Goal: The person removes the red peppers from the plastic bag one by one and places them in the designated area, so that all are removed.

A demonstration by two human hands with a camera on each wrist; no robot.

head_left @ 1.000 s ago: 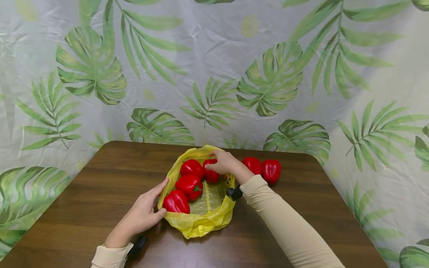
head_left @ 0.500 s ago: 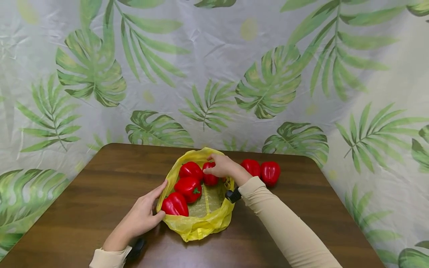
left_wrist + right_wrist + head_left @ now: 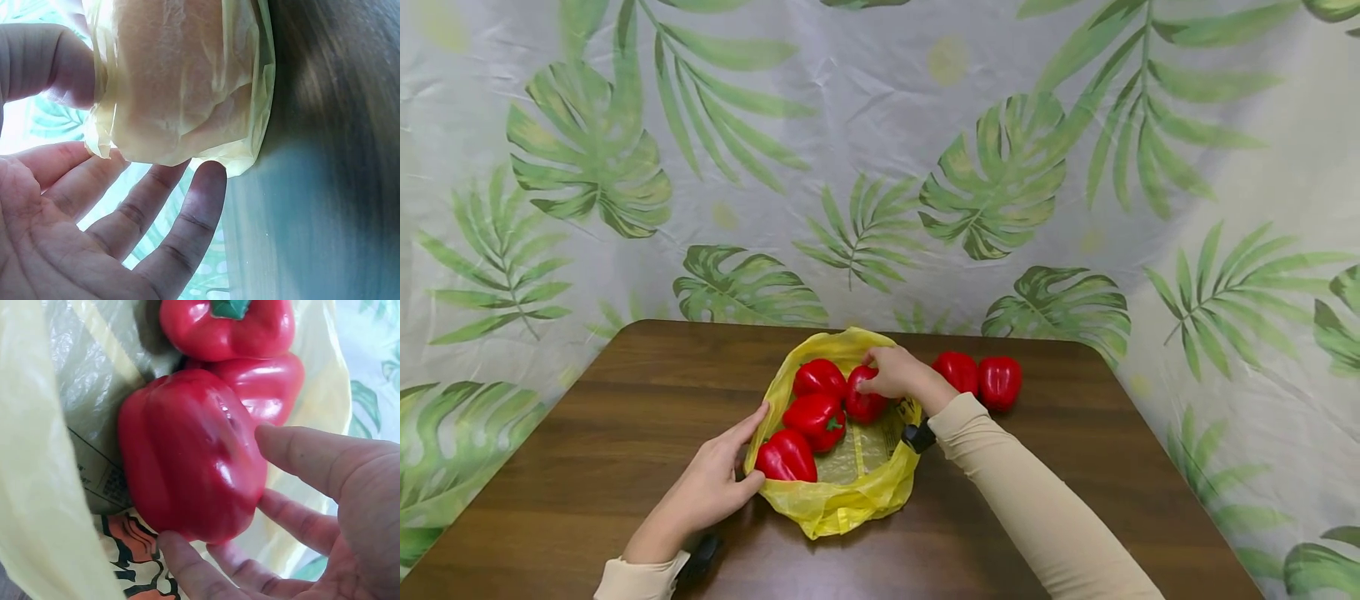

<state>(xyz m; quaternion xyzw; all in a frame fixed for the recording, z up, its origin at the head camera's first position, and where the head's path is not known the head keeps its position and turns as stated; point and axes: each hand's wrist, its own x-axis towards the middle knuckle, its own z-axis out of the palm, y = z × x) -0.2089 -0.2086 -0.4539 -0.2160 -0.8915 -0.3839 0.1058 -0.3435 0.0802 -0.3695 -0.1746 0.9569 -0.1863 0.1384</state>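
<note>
A yellow plastic bag (image 3: 827, 500) stands with its mouth wide, rim folded outward. Inside it lie several glossy red bell peppers: a front one (image 3: 786, 456), one with its green stem showing (image 3: 815, 421), and one behind (image 3: 820, 377). My left hand (image 3: 711, 479) rests against the bag's left side, thumb at the rim and fingers along the outside. My right hand (image 3: 895, 372) reaches in over the right rim. Its spread fingers are at the end of a bell pepper (image 3: 190, 456), which lies on its side against the others.
Two more red peppers, a left one (image 3: 957, 372) and a right one (image 3: 999, 383), sit on the brown wooden table (image 3: 1060, 450) right of the bag. Behind the table hangs a leaf-patterned curtain (image 3: 865, 125).
The bell pepper at my right hand has tipped toward me, leaving more of its side showing. My right hand shifts only slightly; my left hand keeps its place at the bag.
</note>
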